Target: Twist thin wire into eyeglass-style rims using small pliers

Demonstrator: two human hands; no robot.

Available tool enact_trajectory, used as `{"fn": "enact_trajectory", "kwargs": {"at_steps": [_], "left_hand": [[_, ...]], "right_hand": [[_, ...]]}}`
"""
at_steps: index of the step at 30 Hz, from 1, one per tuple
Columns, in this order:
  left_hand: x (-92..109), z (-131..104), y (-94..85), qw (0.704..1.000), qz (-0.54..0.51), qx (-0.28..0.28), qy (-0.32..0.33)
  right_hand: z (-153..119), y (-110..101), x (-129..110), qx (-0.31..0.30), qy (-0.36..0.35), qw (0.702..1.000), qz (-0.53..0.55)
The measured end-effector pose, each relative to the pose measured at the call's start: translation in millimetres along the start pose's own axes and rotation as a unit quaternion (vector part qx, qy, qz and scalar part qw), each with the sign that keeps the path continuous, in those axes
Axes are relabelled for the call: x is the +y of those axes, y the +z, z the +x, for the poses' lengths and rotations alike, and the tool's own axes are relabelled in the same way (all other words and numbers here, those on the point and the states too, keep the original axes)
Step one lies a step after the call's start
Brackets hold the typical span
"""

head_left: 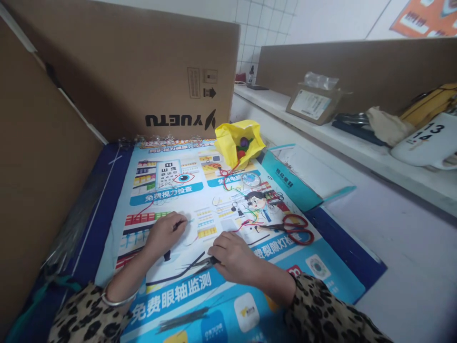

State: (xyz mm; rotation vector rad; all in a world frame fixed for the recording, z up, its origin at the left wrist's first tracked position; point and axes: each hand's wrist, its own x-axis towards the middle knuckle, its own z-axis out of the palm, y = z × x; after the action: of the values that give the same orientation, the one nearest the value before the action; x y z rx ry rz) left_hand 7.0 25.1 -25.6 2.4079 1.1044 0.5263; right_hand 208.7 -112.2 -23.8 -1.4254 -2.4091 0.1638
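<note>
My left hand (166, 234) is over the printed sheet with its fingers curled together. A small dark bit shows at its fingertips, too small to name. My right hand (231, 257) lies to the right, its fingers closed at the dark end of a slim pointed tool, which looks like pliers (200, 263), with the tips toward the left. Beside that tool a black curved strip (174, 276) runs across the sheet. Red-handled scissors (298, 229) lie right of my right hand, blades toward it. Thin red and green cords (252, 216) lie loosely beyond it.
A yellow bag (228, 143) holding coloured balls stands at the back, near a teal box (293, 178). Dark thin wires (183, 319) lie at the front. Cardboard walls (143, 71) rise left and behind. A ledge (278, 107) on the right bears a mug (428, 143) and a carton.
</note>
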Motion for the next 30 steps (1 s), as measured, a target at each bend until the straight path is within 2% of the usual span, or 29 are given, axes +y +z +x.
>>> {"fn": "enact_trajectory", "kwargs": {"at_steps": [8, 14, 19, 23, 26, 30], "left_hand": [[0.5, 0.5, 2.0, 1.0, -0.003, 0.01, -0.006], [-9.1, 0.7, 7.1, 0.997, -0.005, 0.063, -0.037], [-11.2, 1.0, 8.4, 0.993, -0.011, 0.102, -0.06], [-9.6, 1.8, 6.9, 0.99, -0.048, 0.121, -0.061], [-9.6, 2.3, 5.9, 0.989, -0.075, 0.117, -0.053], [-9.6, 1.6, 6.7, 0.994, -0.062, 0.082, -0.042]], "right_hand": [[-2.0, -9.7, -6.0, -0.031, 0.007, 0.999, -0.032], [1.3, -11.9, -3.8, -0.02, 0.048, 0.998, -0.04], [5.4, -25.2, 14.9, -0.015, 0.118, 0.993, -0.021], [15.6, -39.3, 38.5, -0.025, 0.165, 0.984, -0.066], [28.2, -42.2, 49.3, -0.05, 0.156, 0.98, -0.115], [45.6, -34.5, 53.7, -0.07, 0.124, 0.98, -0.136]]}}
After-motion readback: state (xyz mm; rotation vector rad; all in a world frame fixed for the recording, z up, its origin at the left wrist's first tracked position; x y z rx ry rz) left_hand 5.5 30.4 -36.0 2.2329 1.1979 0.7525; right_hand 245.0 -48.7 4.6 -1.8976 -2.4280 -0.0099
